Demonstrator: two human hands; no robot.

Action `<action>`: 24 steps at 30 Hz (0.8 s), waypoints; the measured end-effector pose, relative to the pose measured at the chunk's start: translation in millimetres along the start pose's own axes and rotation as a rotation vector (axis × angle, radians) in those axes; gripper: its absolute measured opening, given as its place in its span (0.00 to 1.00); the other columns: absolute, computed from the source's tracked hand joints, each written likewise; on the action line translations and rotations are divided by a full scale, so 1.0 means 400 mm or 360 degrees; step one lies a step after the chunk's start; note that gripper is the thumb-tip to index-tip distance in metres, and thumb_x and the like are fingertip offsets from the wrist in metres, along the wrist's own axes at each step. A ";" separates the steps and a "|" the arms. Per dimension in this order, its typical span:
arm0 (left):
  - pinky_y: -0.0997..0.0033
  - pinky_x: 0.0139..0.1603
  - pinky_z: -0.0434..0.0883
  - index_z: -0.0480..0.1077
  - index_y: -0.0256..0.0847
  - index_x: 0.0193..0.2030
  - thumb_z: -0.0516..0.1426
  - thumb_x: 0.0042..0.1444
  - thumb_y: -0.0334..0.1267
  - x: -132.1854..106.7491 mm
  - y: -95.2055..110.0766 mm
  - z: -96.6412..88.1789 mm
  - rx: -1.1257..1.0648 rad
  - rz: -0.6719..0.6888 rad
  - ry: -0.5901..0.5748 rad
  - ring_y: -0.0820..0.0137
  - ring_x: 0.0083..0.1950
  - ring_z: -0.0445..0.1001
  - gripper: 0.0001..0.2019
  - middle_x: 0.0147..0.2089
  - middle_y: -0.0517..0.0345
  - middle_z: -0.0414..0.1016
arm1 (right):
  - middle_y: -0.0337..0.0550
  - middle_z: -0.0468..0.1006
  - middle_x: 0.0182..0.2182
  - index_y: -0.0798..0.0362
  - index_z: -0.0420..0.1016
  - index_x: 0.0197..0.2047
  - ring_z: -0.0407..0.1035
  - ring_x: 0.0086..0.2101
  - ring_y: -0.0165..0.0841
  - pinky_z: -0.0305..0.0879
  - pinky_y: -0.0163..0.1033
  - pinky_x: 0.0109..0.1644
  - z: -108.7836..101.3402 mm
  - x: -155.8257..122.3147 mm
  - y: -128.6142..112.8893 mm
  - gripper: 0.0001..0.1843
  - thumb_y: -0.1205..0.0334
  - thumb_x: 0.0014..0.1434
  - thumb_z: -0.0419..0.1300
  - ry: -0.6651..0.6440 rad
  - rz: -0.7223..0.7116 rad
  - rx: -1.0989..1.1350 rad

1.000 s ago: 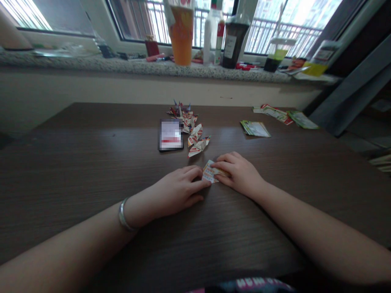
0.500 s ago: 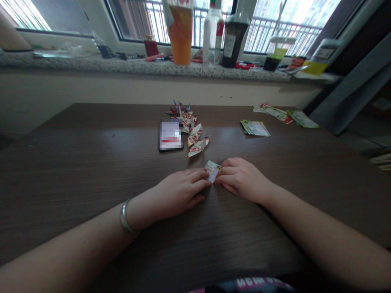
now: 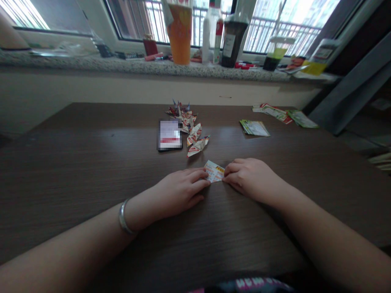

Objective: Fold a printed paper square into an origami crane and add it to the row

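Observation:
A small piece of printed paper [image 3: 215, 171], white with orange print and a yellow strip, lies on the table between my hands. My left hand [image 3: 183, 191] has its fingertips on the paper's left side, holding it against the tabletop; a silver bangle circles that wrist. At the paper's right edge, my right hand [image 3: 249, 177] pinches it between closed fingers. Just beyond the paper lie several folded paper pieces [image 3: 198, 145] with pointed ends, in a row running away from me. Beside them rests a dark-edged phone-like device [image 3: 170, 136] with a blurred screen.
A stack of printed paper slips [image 3: 255, 127] lies at the table's right rear, with more slips [image 3: 276, 113] behind it. On the granite windowsill [image 3: 122, 67] stand a large orange drink cup [image 3: 180, 36], bottles [image 3: 233, 42] and small items.
My right hand has shifted a little to the right, and more of the paper's printed face shows between my hands. My left hand stays almost where it was.

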State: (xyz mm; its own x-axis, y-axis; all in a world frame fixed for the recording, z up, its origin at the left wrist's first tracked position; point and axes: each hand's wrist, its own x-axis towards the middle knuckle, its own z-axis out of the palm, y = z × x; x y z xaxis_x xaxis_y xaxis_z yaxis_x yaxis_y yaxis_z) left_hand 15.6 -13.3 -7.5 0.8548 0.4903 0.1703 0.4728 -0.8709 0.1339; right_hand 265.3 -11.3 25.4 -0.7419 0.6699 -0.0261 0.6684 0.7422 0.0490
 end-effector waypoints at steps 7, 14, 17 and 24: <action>0.56 0.60 0.68 0.65 0.41 0.57 0.54 0.62 0.38 0.002 -0.003 0.004 0.0016 0.0007 -0.0011 0.59 0.61 0.67 0.17 0.62 0.48 0.65 | 0.41 0.80 0.41 0.45 0.82 0.38 0.73 0.39 0.34 0.61 0.36 0.38 -0.025 -0.007 -0.001 0.12 0.59 0.64 0.55 -0.0101 0.0220 0.0059; 0.56 0.61 0.68 0.65 0.41 0.57 0.54 0.62 0.39 0.000 -0.003 0.004 0.0010 -0.0002 -0.0029 0.58 0.61 0.67 0.17 0.63 0.48 0.64 | 0.35 0.80 0.43 0.42 0.82 0.38 0.74 0.39 0.31 0.61 0.34 0.35 -0.024 -0.017 0.011 0.12 0.62 0.62 0.57 -0.0110 0.0277 0.0123; 0.56 0.60 0.68 0.66 0.41 0.56 0.54 0.62 0.39 0.000 -0.003 0.007 0.0000 -0.0003 -0.0019 0.59 0.61 0.67 0.16 0.63 0.48 0.64 | 0.33 0.80 0.42 0.40 0.82 0.38 0.74 0.38 0.29 0.61 0.33 0.34 -0.026 -0.022 0.021 0.12 0.62 0.62 0.57 -0.0128 0.0289 0.0140; 0.57 0.60 0.68 0.66 0.41 0.56 0.54 0.62 0.39 0.000 -0.004 0.007 -0.0031 -0.0006 -0.0012 0.59 0.61 0.67 0.16 0.62 0.48 0.66 | 0.32 0.80 0.40 0.36 0.81 0.40 0.74 0.36 0.29 0.58 0.32 0.31 -0.024 -0.030 0.037 0.12 0.61 0.61 0.58 -0.0169 0.0294 0.0130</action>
State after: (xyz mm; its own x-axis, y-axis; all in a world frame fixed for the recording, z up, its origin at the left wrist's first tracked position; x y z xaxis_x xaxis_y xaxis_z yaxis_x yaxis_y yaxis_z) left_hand 15.4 -12.0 -10.6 0.8548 0.4930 0.1622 0.4717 -0.8683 0.1534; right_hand 283.8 -8.5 36.1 -0.5996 0.7898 -0.1294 0.7978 0.6027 -0.0180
